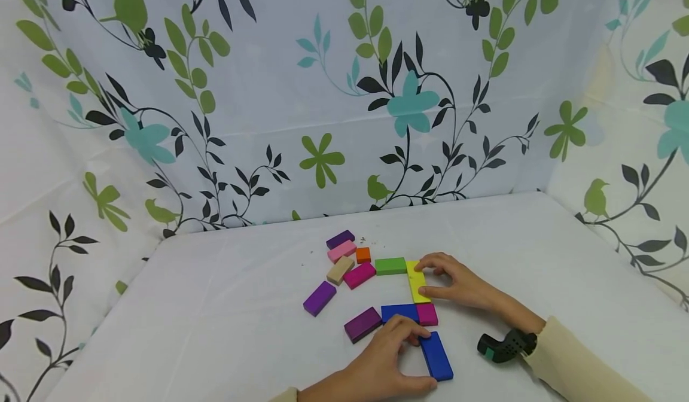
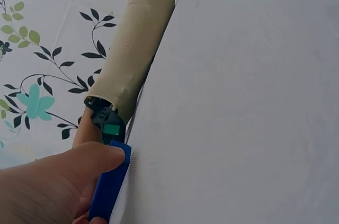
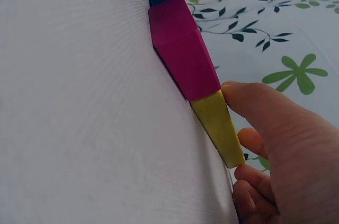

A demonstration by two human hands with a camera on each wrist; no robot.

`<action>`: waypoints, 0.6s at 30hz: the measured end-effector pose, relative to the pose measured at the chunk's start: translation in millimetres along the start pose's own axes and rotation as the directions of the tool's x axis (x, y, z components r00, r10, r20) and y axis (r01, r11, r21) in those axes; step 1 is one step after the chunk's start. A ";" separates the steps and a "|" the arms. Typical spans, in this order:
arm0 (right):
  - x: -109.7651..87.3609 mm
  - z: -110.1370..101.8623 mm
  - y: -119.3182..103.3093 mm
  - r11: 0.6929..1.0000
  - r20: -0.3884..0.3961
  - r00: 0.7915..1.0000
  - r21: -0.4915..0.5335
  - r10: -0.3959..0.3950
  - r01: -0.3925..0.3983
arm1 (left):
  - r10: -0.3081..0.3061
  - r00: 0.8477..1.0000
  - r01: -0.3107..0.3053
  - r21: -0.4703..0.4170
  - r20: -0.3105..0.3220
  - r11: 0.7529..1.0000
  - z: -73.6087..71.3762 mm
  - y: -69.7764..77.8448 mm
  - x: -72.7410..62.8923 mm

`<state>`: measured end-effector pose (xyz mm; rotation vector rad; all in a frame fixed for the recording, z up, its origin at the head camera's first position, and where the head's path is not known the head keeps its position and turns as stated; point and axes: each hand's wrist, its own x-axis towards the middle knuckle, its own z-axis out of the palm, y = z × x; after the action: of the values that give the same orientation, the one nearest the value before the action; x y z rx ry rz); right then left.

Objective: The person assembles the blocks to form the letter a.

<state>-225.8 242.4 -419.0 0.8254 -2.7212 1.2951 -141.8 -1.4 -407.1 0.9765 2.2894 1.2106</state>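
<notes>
My left hand point(image 1: 382, 363) pinches a blue rectangular block point(image 1: 436, 357) by its two ends, thumb at the near end and fingers at the far end. In the left wrist view the thumb presses the end of that blue block point(image 2: 110, 192). My right hand point(image 1: 457, 282) holds a yellow block point(image 1: 417, 282) lengthwise between thumb and fingers. The yellow block point(image 3: 218, 126) meets a magenta block point(image 3: 183, 54) in the right wrist view. A green block point(image 1: 390, 266) adjoins the yellow one's far end. Another blue block point(image 1: 399, 313) lies left of the small magenta block point(image 1: 427, 314), partly behind my left hand.
Left of the row lie loose blocks: a plum one point(image 1: 363, 325), a violet one point(image 1: 320, 298), a tan one point(image 1: 341, 270), a magenta one point(image 1: 359, 275), an orange one point(image 1: 363, 255), a pink one point(image 1: 342, 251) and a dark purple one point(image 1: 340, 238). Leaf-patterned cloth point(image 1: 258, 121) borders the white table point(image 1: 226, 306).
</notes>
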 end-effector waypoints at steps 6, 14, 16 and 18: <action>-0.6 -0.2 0.0 1.000 -0.005 1.000 -0.003 -0.003 0.003 | -0.008 1.000 0.007 -0.029 -0.014 1.000 4.2 1.5 5.7; -0.5 -0.8 -0.7 1.000 -0.012 1.000 -0.001 -0.019 0.019 | 0.029 0.999 -0.029 -0.018 -0.033 0.999 7.6 1.2 10.1; -0.3 -0.5 -0.3 1.000 -0.012 1.000 0.002 -0.020 0.020 | 0.024 0.999 -0.024 -0.017 -0.032 1.000 7.8 2.1 10.5; -0.4 -0.1 -0.5 1.000 -0.009 1.000 0.012 -0.015 0.015 | 0.015 0.999 -0.016 -0.018 -0.029 1.000 8.0 2.9 10.7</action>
<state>-225.2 242.4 -418.6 0.8377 -2.6976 1.3099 -143.2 12.0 -409.2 0.9781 2.2927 1.2579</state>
